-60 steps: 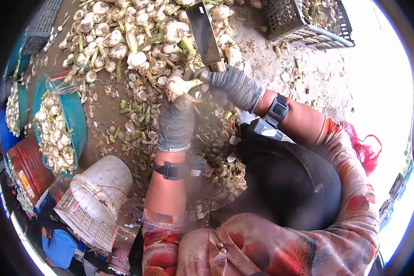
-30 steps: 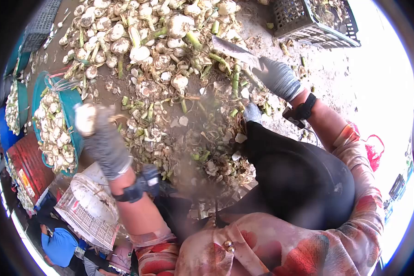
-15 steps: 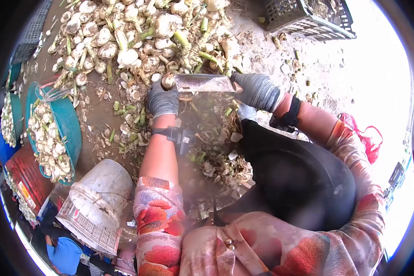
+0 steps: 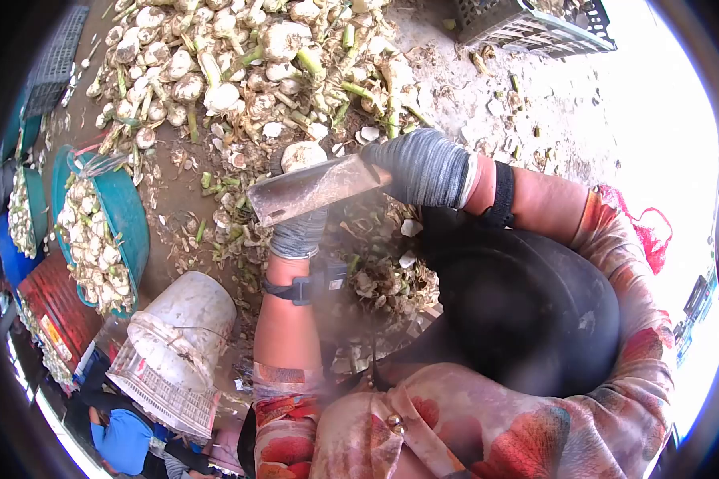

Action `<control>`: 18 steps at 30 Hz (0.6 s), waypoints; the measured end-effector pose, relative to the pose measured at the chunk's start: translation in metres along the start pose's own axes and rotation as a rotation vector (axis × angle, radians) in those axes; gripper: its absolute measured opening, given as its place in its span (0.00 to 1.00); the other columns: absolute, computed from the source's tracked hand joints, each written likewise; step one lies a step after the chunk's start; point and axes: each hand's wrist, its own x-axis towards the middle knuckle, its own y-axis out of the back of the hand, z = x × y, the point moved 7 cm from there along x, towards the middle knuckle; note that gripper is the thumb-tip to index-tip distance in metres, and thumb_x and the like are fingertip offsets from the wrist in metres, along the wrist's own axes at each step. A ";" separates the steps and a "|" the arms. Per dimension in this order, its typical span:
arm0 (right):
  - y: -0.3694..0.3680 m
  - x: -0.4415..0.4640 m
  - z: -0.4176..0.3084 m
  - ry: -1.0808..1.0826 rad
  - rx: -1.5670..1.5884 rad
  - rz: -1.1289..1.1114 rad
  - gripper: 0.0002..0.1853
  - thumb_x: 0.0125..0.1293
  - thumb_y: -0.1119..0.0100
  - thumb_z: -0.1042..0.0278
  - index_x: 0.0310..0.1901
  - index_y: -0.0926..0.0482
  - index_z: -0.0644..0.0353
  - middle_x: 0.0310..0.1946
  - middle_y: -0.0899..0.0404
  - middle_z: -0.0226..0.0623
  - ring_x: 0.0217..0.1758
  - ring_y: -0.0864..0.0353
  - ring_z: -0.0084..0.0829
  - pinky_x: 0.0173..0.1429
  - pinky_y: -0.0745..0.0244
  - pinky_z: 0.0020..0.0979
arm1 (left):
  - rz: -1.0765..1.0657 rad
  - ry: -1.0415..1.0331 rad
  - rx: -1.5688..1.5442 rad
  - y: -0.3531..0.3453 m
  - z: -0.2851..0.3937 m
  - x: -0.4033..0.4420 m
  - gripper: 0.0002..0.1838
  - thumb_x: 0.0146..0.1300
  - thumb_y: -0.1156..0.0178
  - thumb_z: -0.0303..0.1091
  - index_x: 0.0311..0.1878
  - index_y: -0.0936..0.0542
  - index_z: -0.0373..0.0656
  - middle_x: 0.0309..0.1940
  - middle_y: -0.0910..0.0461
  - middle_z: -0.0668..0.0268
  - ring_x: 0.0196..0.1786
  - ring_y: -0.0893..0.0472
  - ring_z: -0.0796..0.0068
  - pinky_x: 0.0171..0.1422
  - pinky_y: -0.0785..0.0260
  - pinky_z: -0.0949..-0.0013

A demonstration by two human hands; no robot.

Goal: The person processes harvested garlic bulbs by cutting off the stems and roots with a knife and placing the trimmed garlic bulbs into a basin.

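Note:
My left hand (image 4: 297, 233), in a grey glove, is closed on a garlic bulb (image 4: 303, 156) at the centre of the view. My right hand (image 4: 423, 168), gloved too, grips the handle of a broad-bladed knife (image 4: 315, 190). The blade lies across in front of the left hand and hides most of its fingers, close to the bulb. Beyond both hands spreads a heap of garlic (image 4: 224, 68) with stems. Cut stems and peelings (image 4: 383, 283) litter the ground under and around the hands.
A teal basin of garlic (image 4: 128, 219) stands at the left, with a white bucket (image 4: 192, 307) on a pale crate (image 4: 164, 395) below it. A black crate (image 4: 527, 32) is at the top right. A person in blue (image 4: 122, 441) is at the lower left.
The left hand went left with a bulb, then came back to the heap and now holds a bulb. The knife has moved from beside the heap to over the left hand, its blade now slanted.

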 end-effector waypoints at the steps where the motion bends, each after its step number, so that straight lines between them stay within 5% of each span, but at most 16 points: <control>1: 0.000 0.000 0.000 -0.003 0.003 0.002 0.14 0.49 0.39 0.65 0.41 0.24 0.50 0.22 0.21 0.42 0.29 0.18 0.49 0.36 0.24 0.44 | 0.032 -0.042 0.035 0.000 0.000 -0.001 0.17 0.68 0.44 0.42 0.55 0.23 0.42 0.49 0.20 0.61 0.51 0.22 0.67 0.57 0.30 0.63; 5: -0.001 0.004 0.017 -0.010 -0.038 0.039 0.12 0.52 0.41 0.66 0.41 0.24 0.54 0.23 0.20 0.43 0.30 0.18 0.48 0.36 0.24 0.44 | 0.008 -0.172 0.119 0.002 0.005 -0.007 0.19 0.61 0.38 0.31 0.55 0.26 0.42 0.51 0.22 0.59 0.49 0.20 0.65 0.51 0.26 0.65; 6: 0.002 0.006 0.028 -0.033 -0.065 0.083 0.11 0.55 0.42 0.66 0.41 0.24 0.55 0.24 0.20 0.43 0.30 0.18 0.48 0.36 0.24 0.44 | -0.075 -0.187 0.262 0.006 0.060 0.028 0.19 0.57 0.36 0.28 0.52 0.26 0.40 0.45 0.21 0.63 0.43 0.19 0.71 0.46 0.25 0.69; 7: 0.008 0.008 0.068 -0.362 -0.030 0.086 0.12 0.61 0.43 0.60 0.44 0.24 0.55 0.27 0.20 0.47 0.33 0.19 0.49 0.36 0.25 0.44 | 0.114 0.132 -0.236 0.012 0.053 0.008 0.20 0.54 0.34 0.26 0.51 0.28 0.40 0.41 0.22 0.66 0.41 0.21 0.76 0.45 0.26 0.71; 9: 0.023 -0.003 0.088 -0.449 -0.100 0.054 0.12 0.62 0.44 0.59 0.43 0.24 0.56 0.27 0.20 0.47 0.32 0.18 0.49 0.35 0.25 0.45 | 0.165 -0.049 -0.299 0.026 0.100 0.013 0.24 0.50 0.33 0.25 0.51 0.29 0.39 0.41 0.23 0.67 0.41 0.23 0.79 0.45 0.27 0.72; 11: 0.036 -0.016 0.056 -0.265 0.042 0.207 0.13 0.63 0.44 0.57 0.42 0.24 0.57 0.26 0.20 0.47 0.32 0.18 0.49 0.36 0.25 0.44 | 0.128 0.282 -0.474 0.021 0.068 0.011 0.25 0.51 0.33 0.24 0.52 0.30 0.40 0.43 0.23 0.66 0.43 0.23 0.78 0.47 0.27 0.72; 12: 0.034 -0.011 0.042 -0.231 -0.029 0.125 0.14 0.62 0.43 0.56 0.42 0.24 0.56 0.26 0.20 0.45 0.32 0.19 0.49 0.36 0.25 0.42 | 0.153 0.203 -0.531 0.021 0.064 0.013 0.26 0.55 0.33 0.27 0.56 0.31 0.40 0.45 0.23 0.66 0.44 0.22 0.77 0.48 0.26 0.72; 13: 0.037 -0.018 0.022 0.026 -0.024 0.269 0.13 0.60 0.41 0.56 0.41 0.24 0.55 0.27 0.20 0.43 0.32 0.19 0.48 0.35 0.25 0.41 | 0.166 0.188 -0.534 0.020 0.049 0.016 0.26 0.55 0.33 0.27 0.56 0.31 0.40 0.45 0.23 0.66 0.44 0.22 0.77 0.48 0.26 0.72; 17: 0.036 -0.018 -0.015 0.114 -0.035 0.118 0.11 0.58 0.42 0.60 0.40 0.24 0.54 0.25 0.20 0.42 0.29 0.18 0.46 0.33 0.24 0.43 | -0.047 -0.359 0.457 -0.001 0.043 -0.013 0.32 0.60 0.36 0.29 0.67 0.39 0.41 0.56 0.26 0.62 0.54 0.24 0.73 0.58 0.29 0.70; 18: 0.034 -0.015 -0.021 0.160 -0.036 0.054 0.11 0.57 0.42 0.61 0.39 0.25 0.54 0.25 0.20 0.42 0.29 0.18 0.46 0.33 0.24 0.43 | -0.022 -0.088 0.033 0.005 0.033 -0.013 0.33 0.61 0.37 0.28 0.67 0.39 0.42 0.58 0.27 0.61 0.56 0.25 0.73 0.60 0.30 0.69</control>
